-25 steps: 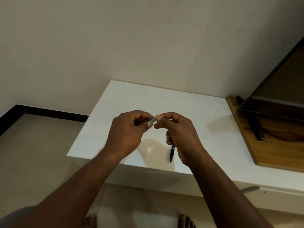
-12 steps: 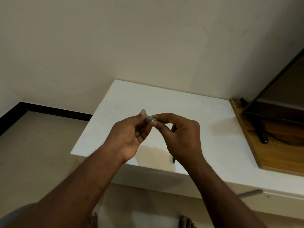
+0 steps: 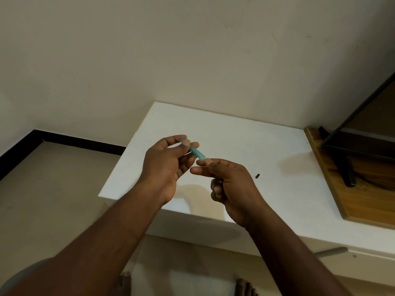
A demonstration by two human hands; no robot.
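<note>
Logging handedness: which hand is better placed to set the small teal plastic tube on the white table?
Probably left: the left hand pinches the small teal plastic tube; the right hand only meets its lower end.

wooden board (image 3: 333, 189) on white table (image 3: 224, 129)

I hold a short teal tube (image 3: 195, 151), slim and round, pinched at its far left end between the thumb and fingertips of my left hand (image 3: 166, 165). It slants down toward the near right, held in the air. Its other end meets the thumb tip of my right hand (image 3: 230, 184); whether I pinch it there, I cannot tell.
</note>
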